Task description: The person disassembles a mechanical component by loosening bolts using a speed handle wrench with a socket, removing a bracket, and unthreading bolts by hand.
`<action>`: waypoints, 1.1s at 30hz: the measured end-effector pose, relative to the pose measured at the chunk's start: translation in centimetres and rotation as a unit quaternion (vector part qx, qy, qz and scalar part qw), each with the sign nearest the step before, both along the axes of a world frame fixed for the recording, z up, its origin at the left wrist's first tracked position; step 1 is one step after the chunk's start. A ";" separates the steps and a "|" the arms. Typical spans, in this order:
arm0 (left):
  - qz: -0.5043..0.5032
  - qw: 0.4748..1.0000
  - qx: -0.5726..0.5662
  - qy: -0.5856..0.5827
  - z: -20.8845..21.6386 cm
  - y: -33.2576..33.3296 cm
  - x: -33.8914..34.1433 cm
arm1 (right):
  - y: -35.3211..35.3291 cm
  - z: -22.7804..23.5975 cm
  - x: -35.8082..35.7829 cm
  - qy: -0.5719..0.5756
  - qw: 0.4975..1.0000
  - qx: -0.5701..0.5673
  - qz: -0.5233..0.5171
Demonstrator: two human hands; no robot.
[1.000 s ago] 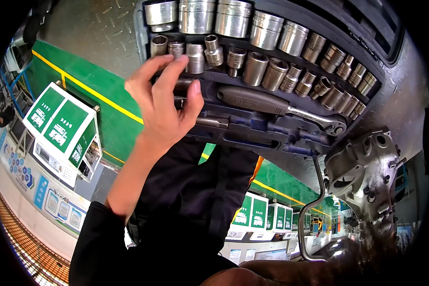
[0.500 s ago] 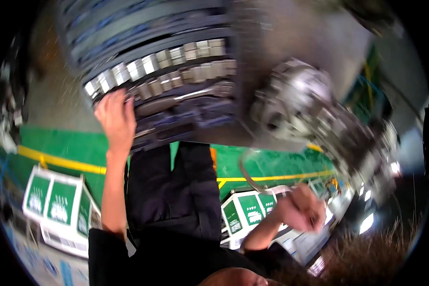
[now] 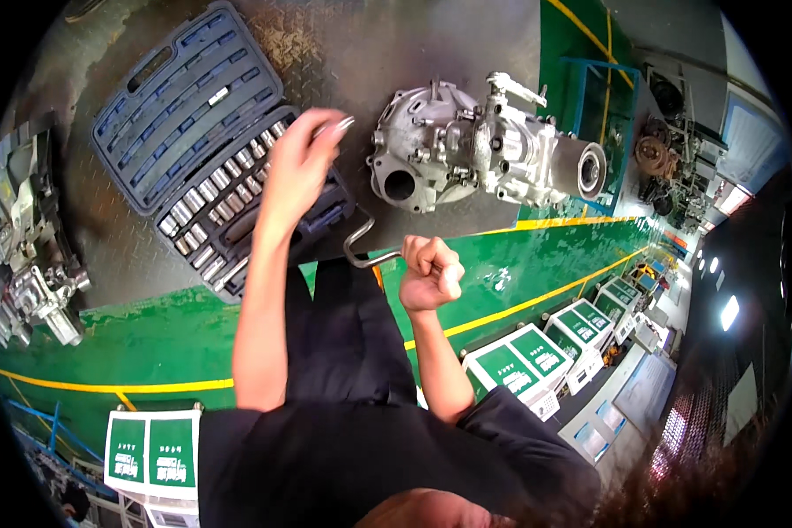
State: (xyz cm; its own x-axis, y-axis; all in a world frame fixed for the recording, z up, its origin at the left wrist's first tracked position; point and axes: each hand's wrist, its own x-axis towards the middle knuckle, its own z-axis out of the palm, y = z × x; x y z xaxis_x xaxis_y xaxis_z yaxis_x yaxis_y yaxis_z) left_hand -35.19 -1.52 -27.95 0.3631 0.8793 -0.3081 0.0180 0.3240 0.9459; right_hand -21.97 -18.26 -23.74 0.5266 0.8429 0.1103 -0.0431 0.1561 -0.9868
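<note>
My right hand (image 3: 430, 273) is a closed fist round the end of a speed brace (image 3: 375, 261), a bent steel rod whose crank reaches toward the bench edge. My left hand (image 3: 301, 167) hovers over the right part of an open socket set (image 3: 277, 114). Its fingers are closed on a small shiny metal piece (image 3: 346, 124) that looks like a socket, partly hidden by the fingertips. Rows of silver sockets (image 3: 207, 191) fill the dark case, some hidden behind my left hand and forearm. One loose silver piece (image 3: 218, 95) lies in the case lid (image 3: 163, 114).
A cast-metal gearbox (image 3: 493, 150) stands on the metal bench (image 3: 343, 53), right of the case. Another metal assembly (image 3: 31, 255) sits at the far left. Beyond the bench edge are green floor with yellow lines (image 3: 502, 312) and white-and-green cabinets (image 3: 519, 361).
My left hand has moved right from the left end of the socket rows, a shiny piece now showing at its fingertips. My right hand and the speed brace have come left and closer to the bench.
</note>
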 end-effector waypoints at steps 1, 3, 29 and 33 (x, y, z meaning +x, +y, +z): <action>-0.013 0.999 0.035 0.001 -0.2 1.1 2.2 | 0.3 0.3 -0.3 -0.002 1.000 0.003 0.011; -0.036 0.993 0.109 0.002 0.0 2.5 6.2 | 0.4 0.1 -0.3 -0.011 0.999 -0.004 0.032; -0.050 0.977 0.205 0.027 5.2 2.5 11.5 | -0.6 -0.9 0.6 -0.027 0.999 0.027 -0.030; -0.075 0.976 0.201 0.048 6.2 2.6 11.3 | -1.0 -0.8 0.5 -0.043 0.998 0.046 -0.003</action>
